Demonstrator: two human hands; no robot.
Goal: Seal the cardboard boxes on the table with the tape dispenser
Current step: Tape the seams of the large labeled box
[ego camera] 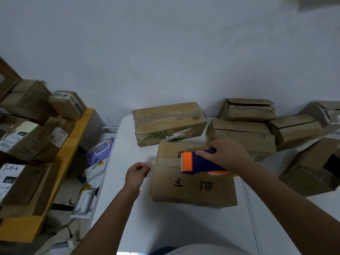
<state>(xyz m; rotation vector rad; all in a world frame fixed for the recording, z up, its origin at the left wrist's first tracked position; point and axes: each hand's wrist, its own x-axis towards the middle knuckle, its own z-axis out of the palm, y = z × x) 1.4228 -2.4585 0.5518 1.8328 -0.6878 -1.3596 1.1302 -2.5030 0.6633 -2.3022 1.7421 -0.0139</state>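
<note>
Two bare forearms are reaching out over the white desk (pixel 128 208). Left hand (pixel 137 174) is hovering just off the near box's left edge, fingers curled in toward the thumb; a faint clear strip seems to be running from it toward the box, though whether it is pinching tape I cannot tell. Right hand (pixel 227 156) is gripping the dispenser (pixel 197 161), blue body with an orange front, fingers wrapped round it, orange end pointing left and sitting over the seam of the box (pixel 193 188). That box is lying flat at mid-desk, flaps down, black characters showing on its top. Behind it, a box with green print (pixel 168 123) is sitting near the wall. More brown boxes (pixel 244 131) are crowding the far right, some with flaps ajar. Off the desk to the left, a wooden shelf (pixel 73 144) is carrying labelled parcels, and a purple wipes pack (pixel 100 148) is lying between shelf and desk.
</note>
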